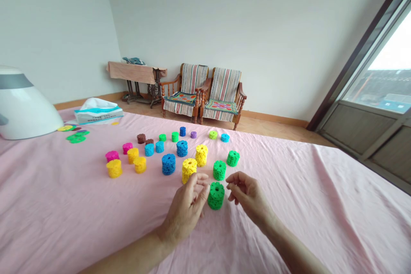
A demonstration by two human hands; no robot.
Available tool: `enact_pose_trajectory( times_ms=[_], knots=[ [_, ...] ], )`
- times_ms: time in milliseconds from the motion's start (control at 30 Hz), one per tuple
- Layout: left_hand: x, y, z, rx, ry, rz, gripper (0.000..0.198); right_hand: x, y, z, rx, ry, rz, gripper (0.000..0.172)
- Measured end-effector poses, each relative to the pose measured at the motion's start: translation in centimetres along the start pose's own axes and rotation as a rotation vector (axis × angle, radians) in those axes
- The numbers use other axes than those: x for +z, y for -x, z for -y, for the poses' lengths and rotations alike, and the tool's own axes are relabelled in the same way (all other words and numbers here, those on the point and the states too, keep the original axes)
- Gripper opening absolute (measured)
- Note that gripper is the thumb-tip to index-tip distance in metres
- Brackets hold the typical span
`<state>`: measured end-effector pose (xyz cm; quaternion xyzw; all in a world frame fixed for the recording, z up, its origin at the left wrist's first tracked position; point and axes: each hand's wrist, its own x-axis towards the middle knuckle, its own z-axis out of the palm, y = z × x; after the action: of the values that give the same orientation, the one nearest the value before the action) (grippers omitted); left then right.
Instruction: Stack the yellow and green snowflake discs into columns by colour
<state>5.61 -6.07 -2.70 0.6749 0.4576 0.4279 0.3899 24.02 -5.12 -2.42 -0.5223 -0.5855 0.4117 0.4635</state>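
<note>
A stack of green notched plastic discs (216, 196) stands upright on the pink cloth between my hands. My left hand (189, 203) is just left of it, fingers curved and thumb apart, holding nothing visible; whether the thumb touches the stack I cannot tell. On the other side, my right hand (245, 192) is a small gap away, its fingers loosely bent and nothing in them. A yellow disc stack (189, 169) is partly hidden behind my left fingers. Just beyond are a second green stack (219, 170) and a third green stack (233, 158).
Several other stacks stand farther off, including a blue one (168, 164), an orange-yellow one (114, 168) and a magenta one (112, 156). Loose discs (76, 138) lie near a white appliance (27, 105) and a tissue box (99, 114). The table's far edge runs behind them; two chairs (221, 94) stand beyond.
</note>
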Motion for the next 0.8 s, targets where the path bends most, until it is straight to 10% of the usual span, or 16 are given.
enact_pose_trajectory(
  times_ms=[500, 800],
  knots=[
    [0.2, -0.1, 0.3, 0.072, -0.159, -0.009, 0.029, 0.4, 0.8, -0.5, -0.245, 0.406, -0.012, 0.033],
    [-0.5, 0.4, 0.1, 0.312, -0.263, -0.124, 0.025, -3.1, -1.8, -4.2, -0.204, 0.588, -0.288, 0.024]
  ],
)
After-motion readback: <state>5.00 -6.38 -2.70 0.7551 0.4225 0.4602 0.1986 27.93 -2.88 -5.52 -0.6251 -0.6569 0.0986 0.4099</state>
